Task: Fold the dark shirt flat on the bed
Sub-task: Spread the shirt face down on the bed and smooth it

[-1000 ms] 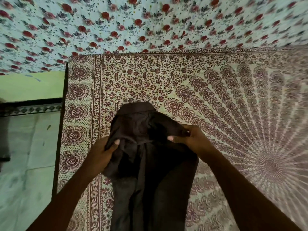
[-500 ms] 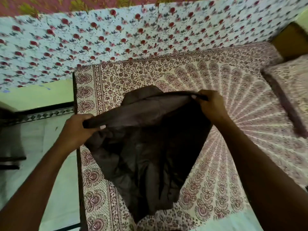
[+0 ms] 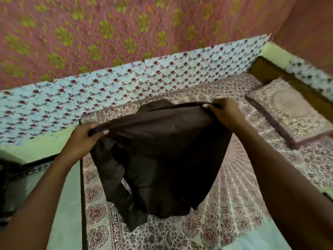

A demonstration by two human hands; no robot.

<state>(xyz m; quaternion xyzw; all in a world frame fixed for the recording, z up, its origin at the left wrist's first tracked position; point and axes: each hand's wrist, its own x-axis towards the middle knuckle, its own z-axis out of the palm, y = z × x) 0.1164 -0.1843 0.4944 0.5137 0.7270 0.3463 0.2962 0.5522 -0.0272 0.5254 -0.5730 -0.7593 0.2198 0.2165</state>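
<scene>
Since a second ago both hands have lifted and drawn apart, so the shirt [image 3: 162, 159] now hangs spread above the bed [image 3: 230, 213] rather than bunched. The left hand [image 3: 84, 139] grips one end of its top edge and the right hand [image 3: 225, 114] pinches the other. Folding likely starts next. Sleeves vanish in dark folds, and I cannot tell whether the hem touches the bed.

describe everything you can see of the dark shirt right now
The dark shirt is dark brown, thin woven-looking cloth, creased and bunched, not yet folded. It hangs over the patterned bed, its top edge stretched between the left hand and the right hand, which each pinch it. Its lower part droops in loose folds; whether it touches the bed cannot be told.
</scene>
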